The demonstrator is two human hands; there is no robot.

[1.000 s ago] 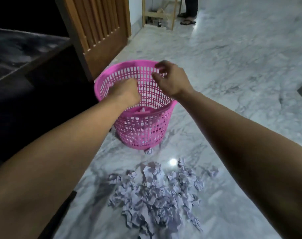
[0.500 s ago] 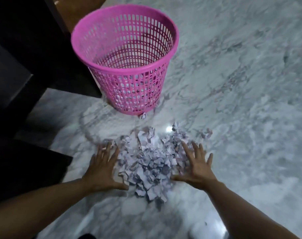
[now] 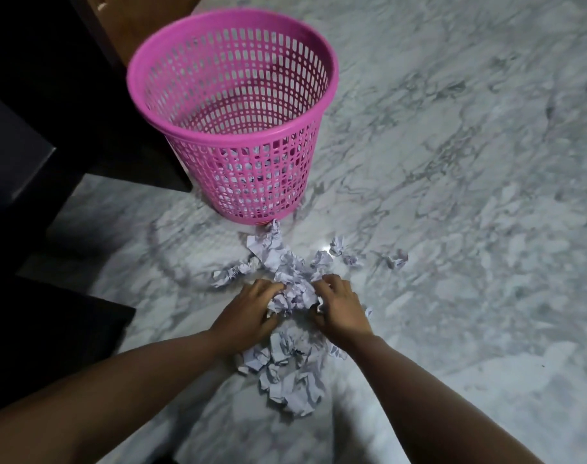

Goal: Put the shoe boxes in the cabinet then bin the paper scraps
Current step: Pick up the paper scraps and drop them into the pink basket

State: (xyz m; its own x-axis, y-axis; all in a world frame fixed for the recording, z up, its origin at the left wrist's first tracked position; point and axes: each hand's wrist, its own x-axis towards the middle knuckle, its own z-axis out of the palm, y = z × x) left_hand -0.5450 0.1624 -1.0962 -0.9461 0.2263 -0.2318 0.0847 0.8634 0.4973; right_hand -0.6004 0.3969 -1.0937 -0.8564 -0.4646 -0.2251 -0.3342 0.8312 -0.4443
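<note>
Marble floor (image 3: 452, 195) fills our head view, dark furniture at nine o'clock. Our pink basket (image 3: 233, 105) stands upright at twelve, paper visible through its mesh. Our left hand (image 3: 251, 313) and right hand (image 3: 340, 308) press together around a bunch of paper scraps (image 3: 293, 293); more lie scattered around them.

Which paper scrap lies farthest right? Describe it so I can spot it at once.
Start at the pink plastic mesh basket on the grey marble floor. Below it lies the heap of crumpled white paper scraps. The lone scrap sits apart, right of the heap, touching nothing.
</note>
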